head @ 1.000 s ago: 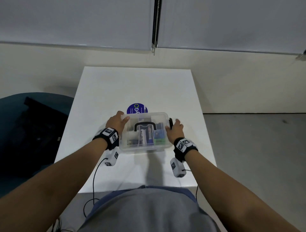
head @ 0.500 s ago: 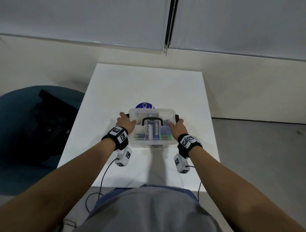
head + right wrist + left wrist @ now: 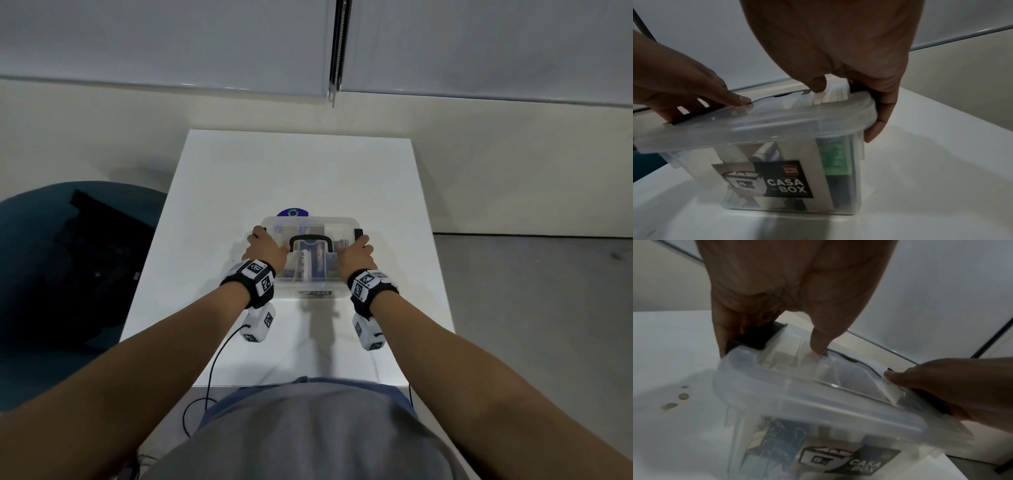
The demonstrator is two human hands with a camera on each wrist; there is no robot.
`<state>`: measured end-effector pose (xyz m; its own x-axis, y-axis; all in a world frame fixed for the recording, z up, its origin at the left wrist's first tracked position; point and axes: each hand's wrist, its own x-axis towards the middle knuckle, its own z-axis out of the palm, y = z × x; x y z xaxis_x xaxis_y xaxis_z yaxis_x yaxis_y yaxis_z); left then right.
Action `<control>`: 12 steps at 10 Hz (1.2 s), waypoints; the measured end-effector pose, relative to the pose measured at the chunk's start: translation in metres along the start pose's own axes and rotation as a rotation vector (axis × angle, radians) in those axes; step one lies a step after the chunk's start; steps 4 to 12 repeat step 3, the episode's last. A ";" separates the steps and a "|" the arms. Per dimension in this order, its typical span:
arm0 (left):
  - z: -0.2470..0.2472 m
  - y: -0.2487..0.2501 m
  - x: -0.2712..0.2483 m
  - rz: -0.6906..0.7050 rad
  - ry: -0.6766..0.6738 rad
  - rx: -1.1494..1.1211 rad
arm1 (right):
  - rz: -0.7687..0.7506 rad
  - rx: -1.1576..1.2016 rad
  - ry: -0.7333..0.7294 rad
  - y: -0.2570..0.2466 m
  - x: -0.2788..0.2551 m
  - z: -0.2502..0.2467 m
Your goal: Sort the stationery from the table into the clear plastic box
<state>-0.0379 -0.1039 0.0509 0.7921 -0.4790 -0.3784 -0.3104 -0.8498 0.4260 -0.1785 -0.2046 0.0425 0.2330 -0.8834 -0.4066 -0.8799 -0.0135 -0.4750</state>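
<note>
White rectangular table (image 3: 294,171): standing against a pale wall, carrying everything listed below.

Dark blue rounded seat (image 3: 51,274): sitting on the floor beside the table's left edge, with a black item lying on it.

Clear plastic box with a clear lid (image 3: 308,287): resting near the middle of the table, lid on. A black-and-grey label reading "CASA BOX" (image 3: 774,181) is showing on the near wall. Stationery is lying inside, seen through the walls: a green packet (image 3: 835,160) at the right end, paper clips (image 3: 781,443) at the left end; the rest is too blurred to name.

Left hand (image 3: 265,248): gripping the box's left end, thumb pressing on the lid, fingers curling down over the black side latch (image 3: 756,337).

Right hand (image 3: 354,255): gripping the box's right end, thumb on the lid, fingers wrapping down past the rim.

Black carry handle (image 3: 310,241): lying flat on the lid between the two hands.

Round dark blue sticker (image 3: 293,212): lying on the table just behind the box, partly hidden by it.
</note>
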 end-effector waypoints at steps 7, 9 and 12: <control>0.012 -0.035 -0.019 0.403 0.037 0.196 | -0.448 -0.219 0.046 0.042 -0.014 0.003; 0.012 -0.035 -0.019 0.403 0.037 0.196 | -0.448 -0.219 0.046 0.042 -0.014 0.003; 0.012 -0.035 -0.019 0.403 0.037 0.196 | -0.448 -0.219 0.046 0.042 -0.014 0.003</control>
